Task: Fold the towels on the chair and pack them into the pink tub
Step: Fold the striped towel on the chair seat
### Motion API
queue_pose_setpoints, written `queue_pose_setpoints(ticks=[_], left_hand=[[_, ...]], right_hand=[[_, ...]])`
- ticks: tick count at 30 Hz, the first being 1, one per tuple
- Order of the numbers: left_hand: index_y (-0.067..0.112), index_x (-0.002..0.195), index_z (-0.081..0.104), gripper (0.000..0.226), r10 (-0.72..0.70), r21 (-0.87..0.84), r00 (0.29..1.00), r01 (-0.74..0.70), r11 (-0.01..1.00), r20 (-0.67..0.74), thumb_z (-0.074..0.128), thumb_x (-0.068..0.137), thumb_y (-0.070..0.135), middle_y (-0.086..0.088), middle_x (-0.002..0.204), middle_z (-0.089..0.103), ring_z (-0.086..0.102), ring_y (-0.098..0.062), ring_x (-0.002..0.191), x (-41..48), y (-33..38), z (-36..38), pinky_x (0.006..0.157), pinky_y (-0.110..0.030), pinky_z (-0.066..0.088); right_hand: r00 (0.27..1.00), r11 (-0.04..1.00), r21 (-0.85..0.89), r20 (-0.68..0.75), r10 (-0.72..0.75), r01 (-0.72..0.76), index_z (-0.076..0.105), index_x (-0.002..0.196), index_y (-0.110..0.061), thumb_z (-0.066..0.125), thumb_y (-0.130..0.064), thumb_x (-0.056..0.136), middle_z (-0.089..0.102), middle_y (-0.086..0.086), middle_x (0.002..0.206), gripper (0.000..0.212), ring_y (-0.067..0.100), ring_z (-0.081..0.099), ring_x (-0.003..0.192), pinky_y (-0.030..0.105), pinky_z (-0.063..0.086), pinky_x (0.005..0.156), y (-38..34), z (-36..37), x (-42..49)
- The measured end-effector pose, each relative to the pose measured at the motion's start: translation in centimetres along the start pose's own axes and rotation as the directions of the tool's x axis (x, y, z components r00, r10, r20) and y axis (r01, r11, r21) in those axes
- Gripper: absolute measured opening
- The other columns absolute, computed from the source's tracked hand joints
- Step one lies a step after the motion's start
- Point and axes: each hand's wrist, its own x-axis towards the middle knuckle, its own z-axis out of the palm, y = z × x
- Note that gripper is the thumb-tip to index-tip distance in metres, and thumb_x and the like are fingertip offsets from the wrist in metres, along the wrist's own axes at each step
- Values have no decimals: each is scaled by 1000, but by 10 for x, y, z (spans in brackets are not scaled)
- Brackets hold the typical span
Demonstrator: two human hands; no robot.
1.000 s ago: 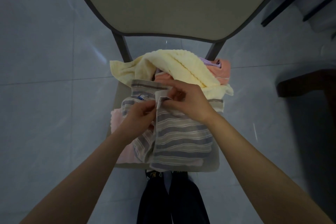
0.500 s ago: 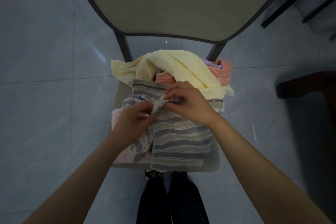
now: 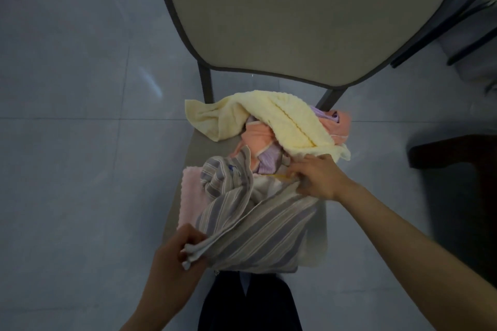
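Grey striped towel [image 3: 255,228]: lay over the front of the chair seat, drawn out slantwise between both hands, its far part bunched beside the pile.
Left hand [image 3: 174,255]: pinched a near corner of the striped towel at the seat's front left, fingers curled round the cloth.
Right hand [image 3: 317,177]: gripped the opposite edge, just beside the pile.
Pile: yellow towel [image 3: 285,121] on top, orange towel [image 3: 258,134] and purple towel [image 3: 269,161] crumpled beneath, all on the chair [image 3: 295,21].
Pink towel [image 3: 192,191]: lay flat at the seat's left; whether folded, could not tell.
Pink tub: not in view.
Done: nothing seen packed.
Left: by my judgement nearly everything; the striped towel was only being spread for a first fold.
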Motion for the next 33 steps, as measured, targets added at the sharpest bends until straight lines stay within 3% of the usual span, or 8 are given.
queue_pose_setpoints(ticks=[3,7,10,13,19,24,28,33], left_hand=[[27,74,59,39,-113,-12,990,112,994,-81,58,72,-12,1,56,59,50,2,49,-5,-10,-2,49,-6,37],[23,67,52,34,-221,-45,974,219,975,-46,63,76,-8,1,63,58,55,9,57,-11,-18,2,50,-7,41],[27,52,56,18,-250,-158,964,235,959,-88,62,61,13,8,46,50,47,4,44,-10,-26,8,48,-8,36],[27,59,51,5,-158,-122,983,146,982,-96,52,59,22,11,46,44,39,3,45,-10,-35,11,48,-9,29],[26,61,47,11,-147,-187,985,128,974,-90,53,62,18,13,52,47,40,0,48,-5,-32,13,47,-12,29],[6,66,46,6,-244,-259,953,194,946,-180,50,66,10,9,53,42,37,1,48,7,-30,14,47,-14,31],[6,80,55,10,-449,-410,857,325,852,-252,47,79,2,-1,67,54,49,-6,59,25,-30,20,57,-22,43],[12,76,57,22,-512,-543,813,308,781,-276,37,77,1,-7,73,55,46,-18,74,39,-30,0,65,-33,38]], right_hand=[[1000,999,-51,6,17,-17,70,93,-29,68,-27,81,62,-7,102,13,17,52,98,28,32,75,16,-16,2],[991,936,351,-136,13,36,72,93,-21,67,-13,85,67,-6,92,12,9,56,81,20,47,73,9,-40,15],[973,964,239,-222,-58,112,65,114,-24,60,-14,88,68,0,91,28,11,53,74,19,39,65,-15,-37,46],[989,993,71,-126,-79,89,38,142,-29,56,-16,89,67,14,99,58,28,59,80,29,37,68,-36,-19,75],[993,993,25,26,-116,115,21,146,-42,51,-12,85,66,14,106,74,29,61,85,35,49,79,-45,13,107],[988,989,31,46,-149,147,55,118,-37,19,-58,72,57,4,102,62,25,57,91,27,36,76,-48,21,114],[985,993,25,-136,-109,113,59,116,-27,39,-31,90,64,9,99,33,28,61,86,27,34,68,-42,23,106],[942,996,78,-335,-12,40,58,122,-17,52,-17,92,70,20,95,31,36,65,82,37,47,71,-31,6,80]])
